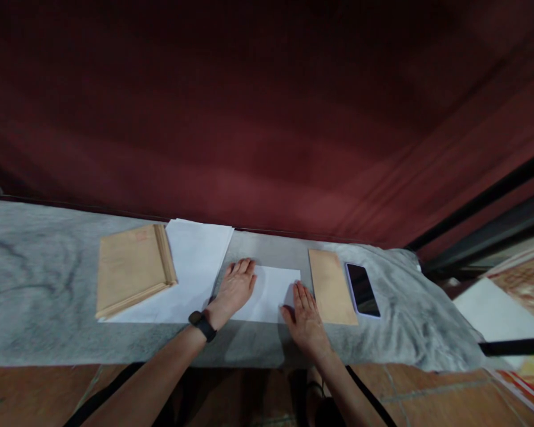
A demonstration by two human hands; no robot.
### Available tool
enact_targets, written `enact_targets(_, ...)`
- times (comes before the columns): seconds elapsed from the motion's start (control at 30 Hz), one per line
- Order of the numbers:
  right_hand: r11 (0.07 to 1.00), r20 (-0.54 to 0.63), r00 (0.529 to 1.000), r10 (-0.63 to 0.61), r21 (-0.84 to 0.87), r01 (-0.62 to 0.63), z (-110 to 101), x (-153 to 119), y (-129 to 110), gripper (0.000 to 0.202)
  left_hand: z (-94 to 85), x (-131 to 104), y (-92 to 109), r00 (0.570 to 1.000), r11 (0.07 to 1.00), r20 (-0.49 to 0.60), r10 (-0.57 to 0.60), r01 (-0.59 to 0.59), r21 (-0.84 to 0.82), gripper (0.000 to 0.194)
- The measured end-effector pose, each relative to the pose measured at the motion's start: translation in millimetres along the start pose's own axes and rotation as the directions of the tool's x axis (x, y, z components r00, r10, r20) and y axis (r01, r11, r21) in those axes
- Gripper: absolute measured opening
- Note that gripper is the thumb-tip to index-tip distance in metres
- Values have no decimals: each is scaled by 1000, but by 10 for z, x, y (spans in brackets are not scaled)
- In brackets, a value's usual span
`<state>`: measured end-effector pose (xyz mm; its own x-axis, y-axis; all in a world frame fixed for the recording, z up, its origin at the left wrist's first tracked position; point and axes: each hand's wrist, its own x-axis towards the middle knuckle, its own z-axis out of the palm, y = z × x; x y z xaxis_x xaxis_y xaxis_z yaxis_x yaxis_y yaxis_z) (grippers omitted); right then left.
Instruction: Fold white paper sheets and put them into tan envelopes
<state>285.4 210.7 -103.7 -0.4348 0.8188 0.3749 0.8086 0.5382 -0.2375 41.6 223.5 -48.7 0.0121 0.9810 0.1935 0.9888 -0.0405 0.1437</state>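
Observation:
A white sheet of paper [267,290] lies on the grey cloth in front of me, looking folded, though I cannot tell for certain. My left hand [235,287], with a dark watch on its wrist, rests flat over the sheet's left end. On its right edge lies my right hand [306,320], fingers stretched out and thumb apart. Just right of that hand is a single brown envelope [333,287]. Left of my left hand, a stack of white paper [196,255] is partly covered by a pile of brown envelopes [131,261].
A phone [363,289] with a light purple case lies right of the single envelope. Grey cloth [40,284] covers the narrow surface, and a dark red wall [267,148] rises behind it. Black bars [485,207] stand at the right. Tiled floor [427,391] shows below.

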Motion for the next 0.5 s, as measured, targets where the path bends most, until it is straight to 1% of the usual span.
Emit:
enact_targets(0.13, 999, -25, 999, 28, 15, -28, 0, 44, 21, 69, 4, 24, -35, 1000, 999, 14, -25, 25, -22, 42)
enact_targets(0.2, 999, -34, 999, 20, 25, -19, -10, 72, 3, 67, 24, 12, -15, 1000, 999, -18, -22, 21, -27, 43)
enact_targets(0.27, 999, -34, 999, 12, 39, -11, -25, 100, -49, 64, 56, -36, 54, 998, 999, -64, 28, -31, -38, 45)
enact_targets(0.33, 998, -5, 1000, 0, 56, 0, -39, 128, -135, 60, 101, -115, 159, 989, 991, -85, 117, -123, -59, 47)
enact_targets(0.4, 998, 50, 999, -13, 66, 10, -45, 155, -238, 58, 158, -207, 266, 978, 976, -72, 197, -202, -78, 49)
enact_targets(0.5, 999, 119, 993, -25, 48, 19, -33, 195, -367, 55, 248, -304, 351, 972, 969, -40, 231, -234, -78, 52)
